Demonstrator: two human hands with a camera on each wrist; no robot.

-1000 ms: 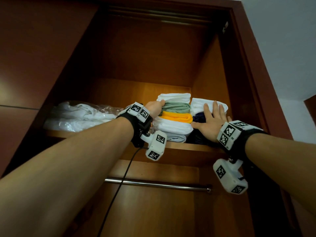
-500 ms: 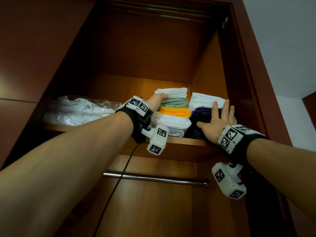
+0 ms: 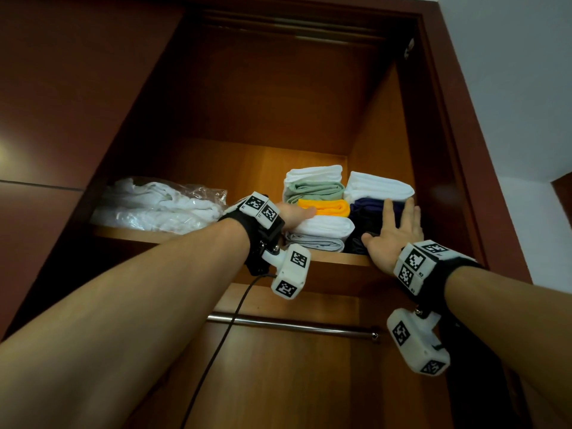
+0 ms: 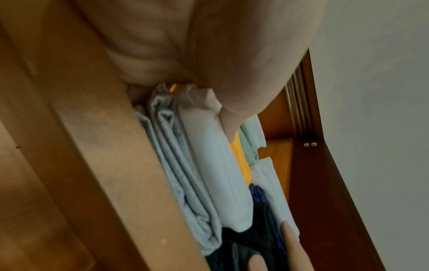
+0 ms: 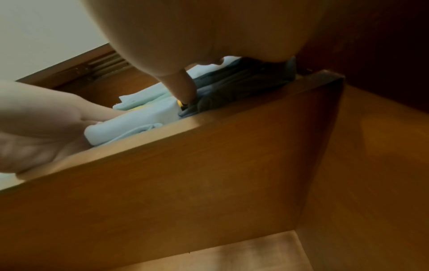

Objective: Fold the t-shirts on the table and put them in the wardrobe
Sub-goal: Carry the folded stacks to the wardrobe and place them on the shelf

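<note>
Now both stacks lie ahead: flat-fingered right hand (image 3: 391,232) presses the navy stack (image 3: 368,212); left hand (image 3: 294,213) touches the white t-shirt (image 3: 325,226), fingers unclear.

A home bedroom: a wooden wardrobe (image 3: 439,125) with folded t-shirts (image 3: 318,209) on a shelf (image 3: 334,258), a hanging rail (image 3: 294,326) below, white wall (image 3: 510,72) beside

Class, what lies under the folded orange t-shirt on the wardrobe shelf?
Under the folded orange t-shirt lie a folded white t-shirt, then a pale grey one. The left hand covers their left ends.
</note>
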